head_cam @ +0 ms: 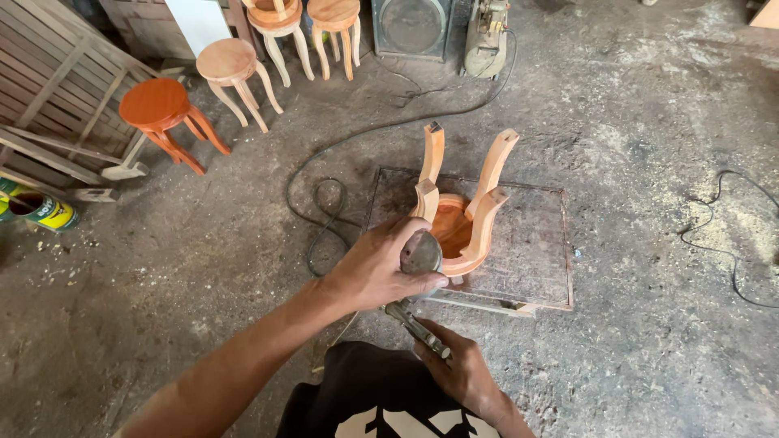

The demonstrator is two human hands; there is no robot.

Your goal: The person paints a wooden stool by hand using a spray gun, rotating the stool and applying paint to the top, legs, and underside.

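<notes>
1. You are gripping the power tool [421, 253]: left hand [375, 268] closed over its head, right hand [458, 367] clamped on the handle.
2. You are working the upturned stool [462, 212]; judged next: steady, even contact.
3. The stool is resting on a low platform [535, 251]; keep inside its edges.
4. A cable [324, 219] is trailing left; open floor lies right.

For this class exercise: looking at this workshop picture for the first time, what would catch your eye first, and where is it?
Dead centre, an upturned wooden stool lies legs-up on a low metal-framed stand. Just below it, the left hand grips the rounded head of a metal power tool, while the right hand holds its handle. At upper left, an orange-stained stool stands among paler stools.
</notes>
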